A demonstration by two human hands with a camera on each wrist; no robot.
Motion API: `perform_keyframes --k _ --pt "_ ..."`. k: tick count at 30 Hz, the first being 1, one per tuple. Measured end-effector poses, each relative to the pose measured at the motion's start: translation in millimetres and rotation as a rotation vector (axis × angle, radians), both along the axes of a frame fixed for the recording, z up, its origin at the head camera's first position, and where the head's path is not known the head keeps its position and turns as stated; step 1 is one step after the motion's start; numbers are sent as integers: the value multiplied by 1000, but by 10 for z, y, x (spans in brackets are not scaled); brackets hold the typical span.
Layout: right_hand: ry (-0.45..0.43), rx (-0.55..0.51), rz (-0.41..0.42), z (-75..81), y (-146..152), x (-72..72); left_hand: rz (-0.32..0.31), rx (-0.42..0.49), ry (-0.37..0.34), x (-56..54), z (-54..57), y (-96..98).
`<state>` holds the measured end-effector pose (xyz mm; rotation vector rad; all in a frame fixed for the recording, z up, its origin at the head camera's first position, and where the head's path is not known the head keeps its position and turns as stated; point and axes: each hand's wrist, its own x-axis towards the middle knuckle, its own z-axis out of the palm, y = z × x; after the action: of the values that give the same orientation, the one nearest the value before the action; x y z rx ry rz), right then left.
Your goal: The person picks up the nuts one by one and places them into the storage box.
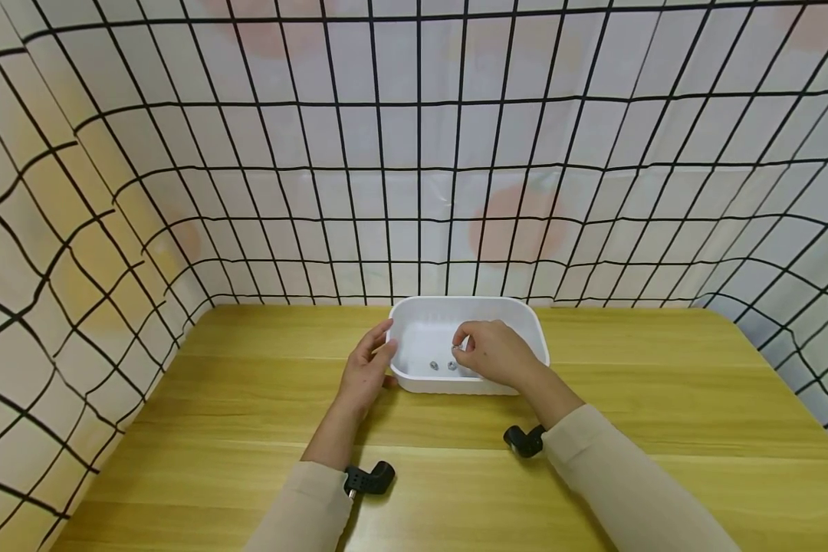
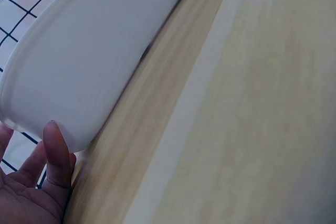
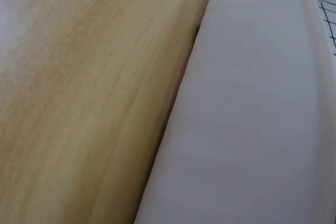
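A white rectangular tray [image 1: 359,385] stands on the wooden table. My left hand [image 1: 364,374] rests against its left end, fingers spread along the outer wall; in the left wrist view a digit of that hand [image 2: 56,153] touches the tray's corner. My right hand [image 1: 500,353] is over the tray's right half, thumb and forefinger pinching a small metal nut [image 1: 458,348], mostly hidden by the fingertips. Two small metal nuts, one on the left [image 1: 434,366] and one on the right [image 1: 451,366], lie on the tray floor. In the right wrist view only the tray's outer wall [image 3: 247,98] fills the right side.
A black wire grid [image 1: 418,169] stands behind the table and along both sides, with a pale patterned sheet behind it. The wooden tabletop [image 1: 248,429] extends left, right and in front of the tray. Each wrist wears a black camera mount [image 1: 370,478].
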<state>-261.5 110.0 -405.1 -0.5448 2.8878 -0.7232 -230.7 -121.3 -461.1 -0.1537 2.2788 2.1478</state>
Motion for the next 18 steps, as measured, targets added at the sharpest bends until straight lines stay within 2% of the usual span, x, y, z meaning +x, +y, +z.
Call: perform_keyframes --k 10,18 --pt "-13 12 0 -37 -24 -84 -2 8 1 -22 -22 -4" --pt "-19 12 3 -55 -21 -102 -11 9 31 -16 -35 -7"
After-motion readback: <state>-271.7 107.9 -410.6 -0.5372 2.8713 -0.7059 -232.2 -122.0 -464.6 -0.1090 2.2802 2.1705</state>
